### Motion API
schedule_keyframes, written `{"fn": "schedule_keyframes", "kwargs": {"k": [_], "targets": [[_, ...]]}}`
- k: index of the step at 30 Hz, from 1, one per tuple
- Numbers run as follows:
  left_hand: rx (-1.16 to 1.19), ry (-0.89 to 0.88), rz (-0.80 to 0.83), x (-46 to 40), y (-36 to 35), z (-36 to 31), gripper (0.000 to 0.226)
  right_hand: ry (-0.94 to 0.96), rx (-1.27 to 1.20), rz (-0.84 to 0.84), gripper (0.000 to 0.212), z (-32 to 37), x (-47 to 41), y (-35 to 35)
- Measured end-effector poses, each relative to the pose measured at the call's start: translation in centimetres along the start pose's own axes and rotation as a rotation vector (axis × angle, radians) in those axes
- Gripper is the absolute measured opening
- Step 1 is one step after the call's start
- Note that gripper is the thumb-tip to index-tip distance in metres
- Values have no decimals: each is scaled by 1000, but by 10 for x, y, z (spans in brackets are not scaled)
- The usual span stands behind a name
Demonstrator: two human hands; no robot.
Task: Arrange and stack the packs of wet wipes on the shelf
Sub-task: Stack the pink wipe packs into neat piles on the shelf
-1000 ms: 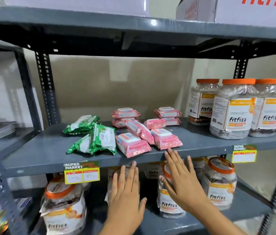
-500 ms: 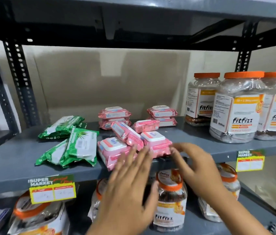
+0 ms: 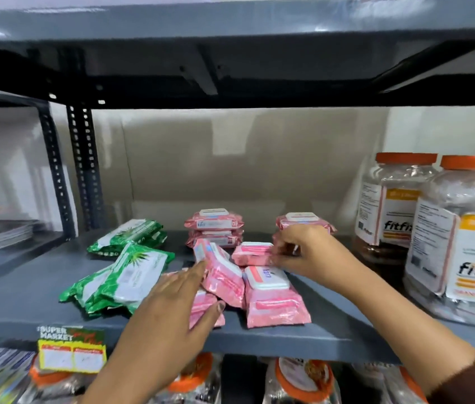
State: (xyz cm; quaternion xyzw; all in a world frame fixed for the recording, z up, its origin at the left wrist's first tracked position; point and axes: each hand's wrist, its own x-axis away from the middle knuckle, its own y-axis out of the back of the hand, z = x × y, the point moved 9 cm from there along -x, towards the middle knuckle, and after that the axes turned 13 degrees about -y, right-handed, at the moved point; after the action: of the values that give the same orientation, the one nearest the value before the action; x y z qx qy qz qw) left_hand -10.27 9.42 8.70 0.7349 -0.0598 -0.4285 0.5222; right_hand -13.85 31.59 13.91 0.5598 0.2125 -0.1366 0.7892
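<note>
1. The left hand (image 3: 169, 313) lies spread over a flat pink plastic wet-wipe pack (image 3: 204, 309) at the front lip of the grey metal shelf (image 3: 26, 298). Thumb and fingers are wide, not closed on it. If the palm slides toward 6 o'clock, that pack could go over the edge.
2. A tilted pink pack (image 3: 220, 272) leans on edge just at 12 o'clock of the left fingertips (image 3: 201, 265). A nudge there would likely tip it onto its neighbours.
3. The right hand (image 3: 303, 252) has its fingers curled at the small pink pack (image 3: 252, 253) lying at 11 o'clock of the large white-lidded pink pack (image 3: 271, 293). Whether that grip has truly closed cannot be told.
4. The right knuckles sit in front of the rear two-high pink stack (image 3: 303, 221) at 1 o'clock; lifting carelessly could knock its top pack askew.
5. The soft green foil wipe packs (image 3: 125, 275) at 9 o'clock overlap loosely and may slide if pink packs are pushed sideways.
6. The clear orange-lidded jars (image 3: 460, 243) at 3 o'clock stand near the right forearm; a wide elbow swing might bump them.
</note>
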Motion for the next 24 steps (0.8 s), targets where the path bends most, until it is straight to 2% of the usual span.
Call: {"fn": "schedule_keyframes", "kwargs": {"k": [4,8,12,15,17,20,22,24], "targets": [[-26,-12,14,-1,-4,3,77,-64,-140,-208,9,-12,1,26],[0,-48,-45,-3,0,5,83,-230,-206,-459,12,-35,10,81],[-26,-24,12,-5,-3,9,78,-224,-7,-587,17,-33,38,111],[11,-15,22,-10,1,7,85,-262,197,-477,24,-22,60,79],[20,-9,-17,-13,9,5,79,-258,236,-295,22,-22,67,45],[132,17,-1,-16,14,9,77,-285,30,53,24,-25,69,14],[205,13,-5,-17,9,14,80,-367,-167,23,8,-44,71,35],[216,19,4,-13,8,20,74,-402,-224,-112,22,-64,71,64]]}}
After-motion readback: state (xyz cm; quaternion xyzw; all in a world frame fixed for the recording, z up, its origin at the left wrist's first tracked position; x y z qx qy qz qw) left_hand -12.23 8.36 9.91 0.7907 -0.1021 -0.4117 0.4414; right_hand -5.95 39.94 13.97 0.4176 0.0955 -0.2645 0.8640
